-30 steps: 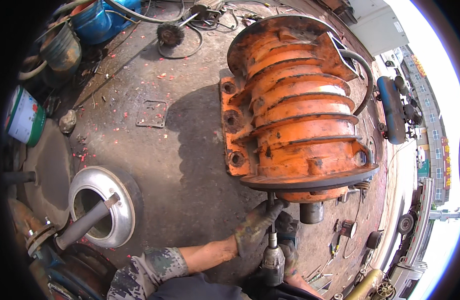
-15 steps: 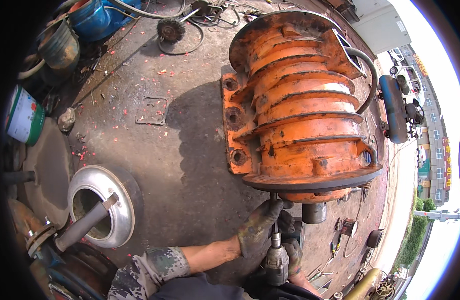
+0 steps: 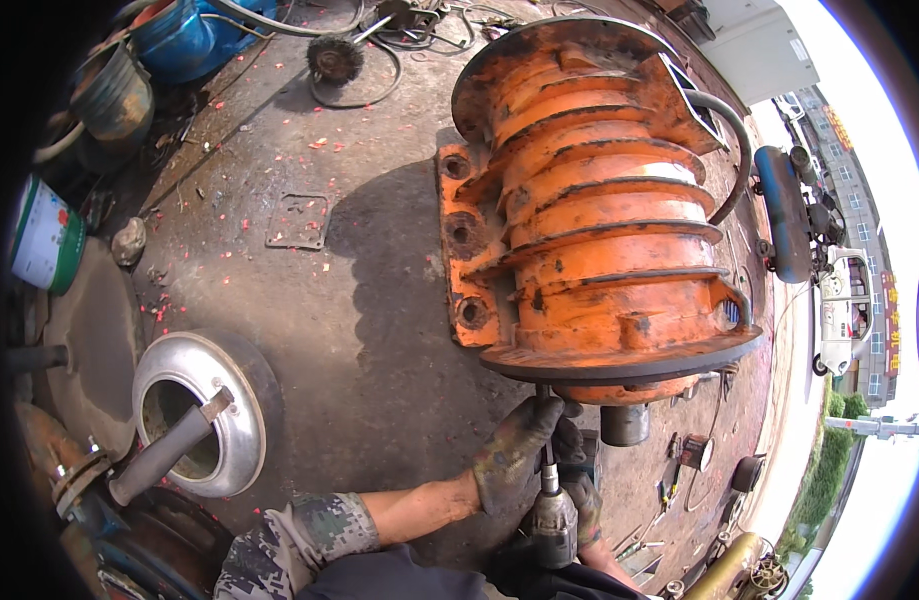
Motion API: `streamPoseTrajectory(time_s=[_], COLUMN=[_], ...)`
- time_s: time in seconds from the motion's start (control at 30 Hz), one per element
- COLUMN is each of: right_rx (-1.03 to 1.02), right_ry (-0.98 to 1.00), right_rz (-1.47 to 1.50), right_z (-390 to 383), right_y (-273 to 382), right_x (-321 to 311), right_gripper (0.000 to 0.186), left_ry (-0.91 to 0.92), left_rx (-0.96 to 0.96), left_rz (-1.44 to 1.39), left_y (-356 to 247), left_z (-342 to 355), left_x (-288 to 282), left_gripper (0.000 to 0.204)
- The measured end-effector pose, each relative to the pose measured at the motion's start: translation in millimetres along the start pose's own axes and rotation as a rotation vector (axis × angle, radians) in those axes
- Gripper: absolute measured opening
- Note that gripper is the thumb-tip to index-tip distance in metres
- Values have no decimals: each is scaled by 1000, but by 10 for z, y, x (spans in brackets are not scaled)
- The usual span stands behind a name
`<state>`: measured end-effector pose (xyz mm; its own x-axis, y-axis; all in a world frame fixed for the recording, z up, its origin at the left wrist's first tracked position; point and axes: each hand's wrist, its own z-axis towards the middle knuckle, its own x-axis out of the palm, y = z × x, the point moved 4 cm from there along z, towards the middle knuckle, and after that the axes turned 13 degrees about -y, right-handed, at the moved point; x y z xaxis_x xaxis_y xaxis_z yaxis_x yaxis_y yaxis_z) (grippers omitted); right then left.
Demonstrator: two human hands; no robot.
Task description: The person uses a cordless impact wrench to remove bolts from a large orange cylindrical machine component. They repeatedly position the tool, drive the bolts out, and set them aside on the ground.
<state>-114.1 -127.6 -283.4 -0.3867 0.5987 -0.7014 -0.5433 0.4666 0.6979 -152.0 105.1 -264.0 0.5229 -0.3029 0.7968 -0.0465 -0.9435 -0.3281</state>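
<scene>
A large orange ribbed machine housing (image 3: 609, 220), worn and greasy, lies on the ground with its round dark flange (image 3: 619, 362) toward me. A short steel shaft (image 3: 625, 425) sticks out of that end. Just below the flange, my gloved left hand (image 3: 511, 452) is closed around a thin metal rod (image 3: 549, 455), whose upper end runs up to the flange's lower edge. The rod is fitted to a grey-nosed impact wrench (image 3: 554, 528). My gloved right hand (image 3: 586, 498) is closed at the wrench's far side, its fingers partly hidden behind the tool.
At left stands a silver-rimmed round drum (image 3: 241, 420) with a pipe across its mouth. A white-green bucket (image 3: 47, 235), a wire brush wheel (image 3: 335, 63) and a flat square plate (image 3: 297, 221) lie farther off. Hand tools (image 3: 669, 480) and a blue tank (image 3: 782, 215) are at right.
A white van has come into view behind the blue tank at right. The view has shifted slightly; both hands keep their grip on the rod and the wrench.
</scene>
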Motion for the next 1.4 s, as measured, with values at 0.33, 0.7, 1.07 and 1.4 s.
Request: streamPoseTrajectory(time_s=[0.33,0.7,1.07,1.4], right_rx=[-177,329,426,481], right_ry=[54,172,241,231], right_rz=[-134,316,385,523], right_z=[214,-6,-70,-588], right_y=[332,248,257,-116], right_x=[-12,268,217,308], right_gripper=[38,54,53,52], left_ry=[7,-24,-11,54], left_rx=[39,-76,-186,-275], left_rz=[13,-110,-193,-5], left_y=[-23,47,65,287], left_z=[32,62,45,-236], left_x=[2,-48,-51,-10], left_gripper=[51,37,29,37])
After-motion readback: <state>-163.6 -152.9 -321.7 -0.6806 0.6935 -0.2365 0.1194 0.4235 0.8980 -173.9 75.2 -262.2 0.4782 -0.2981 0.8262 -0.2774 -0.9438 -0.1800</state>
